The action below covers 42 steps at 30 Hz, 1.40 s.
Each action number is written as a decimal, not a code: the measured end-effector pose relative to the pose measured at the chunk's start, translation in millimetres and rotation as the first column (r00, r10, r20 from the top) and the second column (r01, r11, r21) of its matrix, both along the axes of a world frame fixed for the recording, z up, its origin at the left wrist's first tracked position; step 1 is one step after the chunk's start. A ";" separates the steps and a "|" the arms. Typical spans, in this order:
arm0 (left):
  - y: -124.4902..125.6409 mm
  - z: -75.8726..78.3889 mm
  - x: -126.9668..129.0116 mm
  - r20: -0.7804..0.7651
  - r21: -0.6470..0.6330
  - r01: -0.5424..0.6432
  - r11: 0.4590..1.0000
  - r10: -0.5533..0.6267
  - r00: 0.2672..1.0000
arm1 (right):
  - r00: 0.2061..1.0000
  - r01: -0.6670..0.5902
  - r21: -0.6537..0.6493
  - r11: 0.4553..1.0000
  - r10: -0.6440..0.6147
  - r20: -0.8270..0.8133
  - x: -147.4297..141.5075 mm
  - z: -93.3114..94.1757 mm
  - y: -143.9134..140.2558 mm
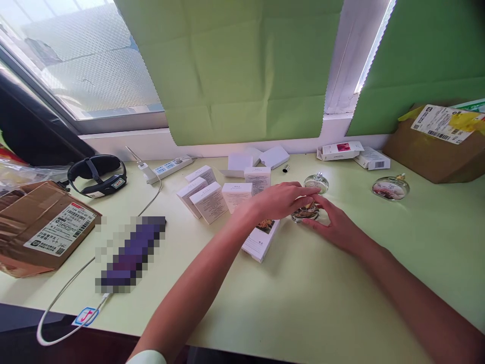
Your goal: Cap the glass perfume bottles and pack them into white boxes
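Note:
A small round glass bottle [304, 214] with dark flecks inside lies on the pale green table [310, 293]. My left hand [280, 199] reaches over it from the left, fingertips on its top. From the right, my right hand [337, 227] cups the same bottle. A flat white box [260, 240] with a flower picture lies under my left wrist. Just behind the bottle stands a second round glass bottle [317, 183].
Several small white boxes [210, 201] stand left of my hands. A third glass bottle [390, 187] sits at right, cardboard parcels at far right [435, 146] and far left [41, 227]. A power strip [170, 167], headband [97, 175] and white cable [68, 288] lie left.

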<state>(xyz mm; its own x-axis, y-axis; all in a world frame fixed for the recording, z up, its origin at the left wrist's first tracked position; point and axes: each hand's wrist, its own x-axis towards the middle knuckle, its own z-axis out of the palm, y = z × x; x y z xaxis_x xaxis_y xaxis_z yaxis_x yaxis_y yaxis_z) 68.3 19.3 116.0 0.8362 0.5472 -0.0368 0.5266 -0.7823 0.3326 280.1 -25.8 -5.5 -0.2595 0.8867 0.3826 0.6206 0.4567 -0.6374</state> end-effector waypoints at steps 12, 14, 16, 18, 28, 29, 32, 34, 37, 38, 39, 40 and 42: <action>0.1 -2.1 -1.6 -0.075 -0.007 -0.015 1.000 0.014 0.997 | 1.000 -0.021 -0.009 1.000 0.021 -0.006 -0.5 -0.2 0.8; -1.5 -2.1 -1.8 -0.094 0.003 -0.033 0.999 0.033 0.995 | 1.000 -0.026 -0.014 1.000 0.026 -0.001 -0.9 2.3 0.0; -4.4 0.0 -2.3 -0.106 0.002 -0.048 0.999 0.048 0.993 | 1.000 -0.022 -0.022 1.000 0.022 0.004 -1.5 3.9 -0.9; -8.5 3.7 -3.9 -0.114 0.005 -0.070 0.998 0.070 0.991 | 1.000 -0.015 -0.028 0.999 0.015 0.003 -2.3 3.8 -1.8; -21.7 -2.6 -4.3 -0.458 0.119 -0.228 0.966 0.257 0.851 | 0.996 0.062 -0.226 0.972 -0.076 -0.054 -2.0 2.8 -4.2; -21.5 -4.4 -2.5 -0.462 0.123 -0.220 0.968 0.252 0.850 | 0.996 0.054 -0.237 0.970 -0.068 -0.051 -1.8 3.7 -4.0; -19.7 -8.3 0.9 -0.487 0.101 -0.208 0.973 0.230 0.842 | 0.997 0.030 -0.240 0.970 -0.045 -0.057 -1.2 6.2 -3.0; -17.5 -11.0 0.7 -0.514 0.041 -0.216 0.975 0.206 0.832 | 0.997 0.039 -0.230 0.972 -0.053 -0.058 0.0 6.8 -1.8; -11.8 -15.3 -2.3 -0.537 -0.061 -0.229 0.972 0.161 0.828 | 0.994 0.090 -0.223 0.971 -0.103 -0.047 3.7 6.2 0.4; -9.4 -15.9 -4.0 -0.533 -0.083 -0.220 0.972 0.143 0.834 | 0.992 0.104 -0.224 0.969 -0.117 -0.046 5.1 5.9 1.0; -6.9 -15.5 -6.1 -0.518 -0.105 -0.202 0.974 0.120 0.847 | 0.991 0.115 -0.224 0.968 -0.128 -0.046 6.4 5.6 1.5; -4.5 -13.9 -8.7 -0.486 -0.129 -0.174 0.976 0.091 0.869 | 0.990 0.122 -0.226 0.967 -0.136 -0.046 7.5 5.5 1.8; -0.5 -6.6 -15.5 -0.355 -0.193 -0.092 0.977 0.018 0.935 | 0.989 0.125 -0.236 0.964 -0.138 -0.043 8.8 5.6 2.2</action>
